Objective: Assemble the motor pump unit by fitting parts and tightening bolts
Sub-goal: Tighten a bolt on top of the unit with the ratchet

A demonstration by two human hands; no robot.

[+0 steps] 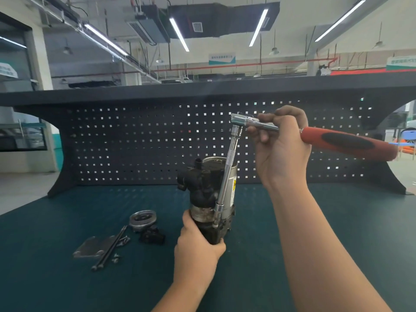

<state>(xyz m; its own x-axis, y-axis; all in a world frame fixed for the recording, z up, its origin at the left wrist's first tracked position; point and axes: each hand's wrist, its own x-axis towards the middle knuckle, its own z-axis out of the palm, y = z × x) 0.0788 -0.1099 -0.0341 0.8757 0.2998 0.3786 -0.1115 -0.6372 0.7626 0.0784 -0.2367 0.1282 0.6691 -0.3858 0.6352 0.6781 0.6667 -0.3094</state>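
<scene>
The motor pump unit (208, 192), dark with a silver can, stands tilted on the teal bench. My left hand (198, 242) grips its lower end. My right hand (280, 145) grips the chrome shaft of a ratchet wrench (346, 141) with a red and black handle that points right. From the ratchet head a long extension bar (227, 174) runs down along the unit, and its socket sits on a bolt near my left hand.
Left of the unit lie a round metal pulley-like disc (142, 218), a small black part (152, 236), a grey metal plate (93, 247), two long dark bolts (110, 247) and some small screws (116, 258). A black pegboard (135, 143) backs the bench.
</scene>
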